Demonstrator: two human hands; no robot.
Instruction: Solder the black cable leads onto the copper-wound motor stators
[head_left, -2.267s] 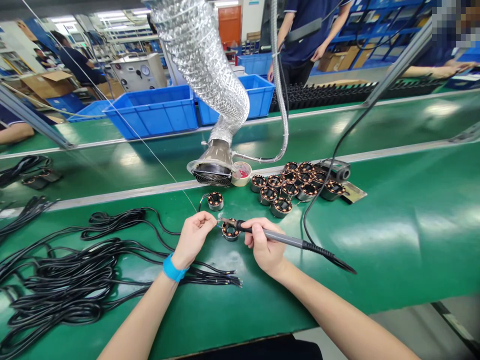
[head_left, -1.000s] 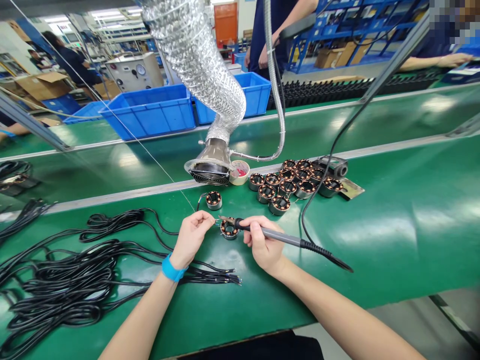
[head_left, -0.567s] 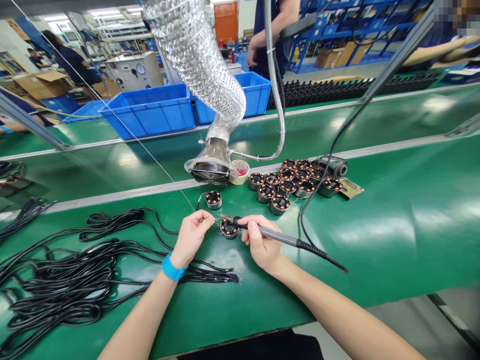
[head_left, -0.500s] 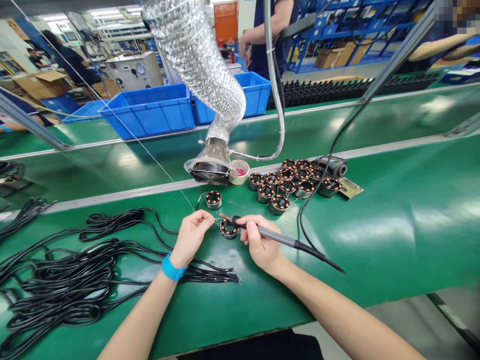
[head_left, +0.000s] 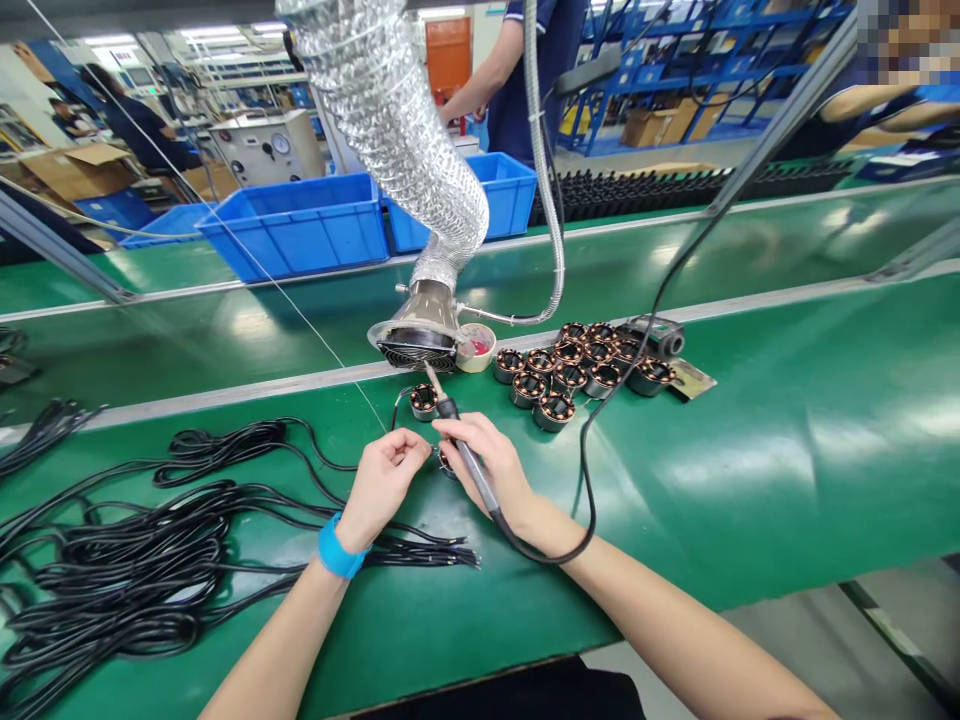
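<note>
My left hand (head_left: pixel 386 478), a blue band at its wrist, is closed in a pinch. A thin solder wire (head_left: pixel 322 340) slants down from the upper left to its fingers; fine lead ends show at the fingertips, too small to separate. In my right hand (head_left: pixel 491 470) rests a soldering iron (head_left: pixel 469 455), its tip pointing up and away, near the fan hood. Behind the right fingers, a wound motor stator (head_left: pixel 445 462) is mostly hidden. Just beyond both hands stands another stator (head_left: pixel 424 402) with a black cable at its side.
Black cables (head_left: pixel 150 560) lie coiled on the left of the green bench. Several stators (head_left: pixel 555 410) cluster at right, near a soldering iron stand (head_left: pixel 664 335). Overhead hangs a foil duct with a fan hood (head_left: pixel 420 340), a tape roll (head_left: pixel 478 348) beside it. Blue bins (head_left: pixel 300 230) stand behind.
My right hand has turned the soldering iron from pointing left to pointing up and away, and its fingers have moved left over the near stator. My left hand keeps its pinch.
</note>
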